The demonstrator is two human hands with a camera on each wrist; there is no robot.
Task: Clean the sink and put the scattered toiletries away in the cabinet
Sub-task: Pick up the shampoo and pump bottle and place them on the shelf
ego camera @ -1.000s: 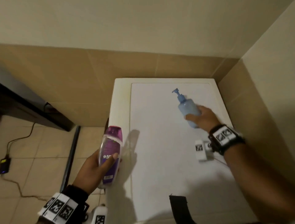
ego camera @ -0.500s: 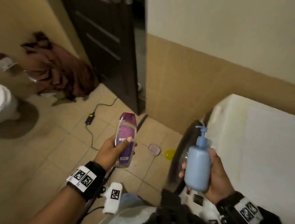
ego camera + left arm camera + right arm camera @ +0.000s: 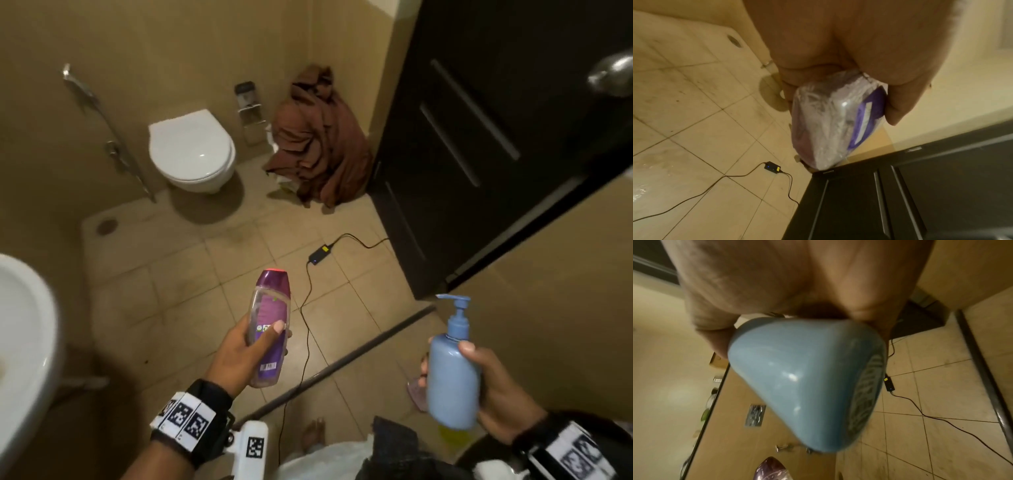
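The person stands in the bathroom with both hands full. The left hand (image 3: 245, 353) wraps its fingers and thumb around the purple bottle (image 3: 270, 325), and the right hand (image 3: 496, 390) grips the blue pump bottle (image 3: 452, 373) around its body, pump head upward. Both bottles hang in the air above the tiled floor (image 3: 178, 274), well apart from each other. The sink (image 3: 30, 325) shows at the left edge; I see no cabinet in any view.

The risk, I think, is the black cable (image 3: 306, 308) with its adapter (image 3: 320, 255) lying across the floor just ahead of the feet: a foot could catch it. Also no hand is free to open a cabinet door, so a bottle may slip.

Compared with half a second ago, the view has turned left: the toilet (image 3: 191, 150) and the sink now appear, the white appliance is gone from sight, and both grips are unchanged.
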